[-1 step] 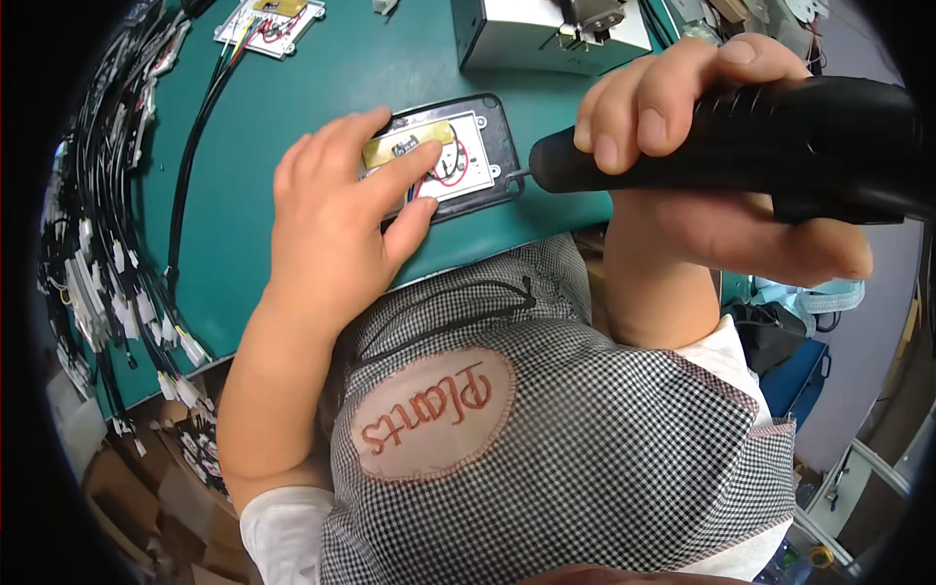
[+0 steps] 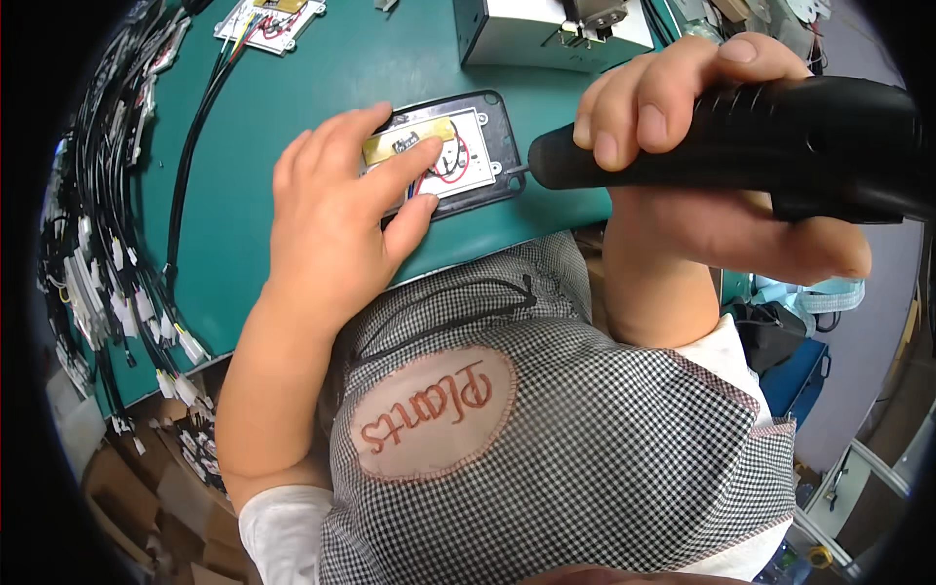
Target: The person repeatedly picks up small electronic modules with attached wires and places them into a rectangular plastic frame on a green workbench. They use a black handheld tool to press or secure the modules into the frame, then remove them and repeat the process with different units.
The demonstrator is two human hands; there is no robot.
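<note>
A white circuit board (image 2: 475, 166) with red and black wires and a yellow taped strip (image 2: 429, 136) sits inside a shallow black plastic housing (image 2: 504, 146) on the bench. Spread over its left part, my left hand (image 2: 336, 200) holds the housing, fingertips at the far edge, index finger on the strip, thumb at the near side. My hand hides the housing's left end. My right hand (image 2: 673, 127) is wrapped round a black electric screwdriver (image 2: 751, 136), held almost level. Its thin bit points left and meets the housing's right end, beside the board's near right corner.
Bundled black cables with white connectors (image 2: 117, 253) line the left of the green bench (image 2: 244, 156). Another wired white board (image 2: 268, 27) lies at the far left. At the back stands a pale box-shaped machine (image 2: 546, 39). Cardboard boxes (image 2: 127, 497) are below on the left.
</note>
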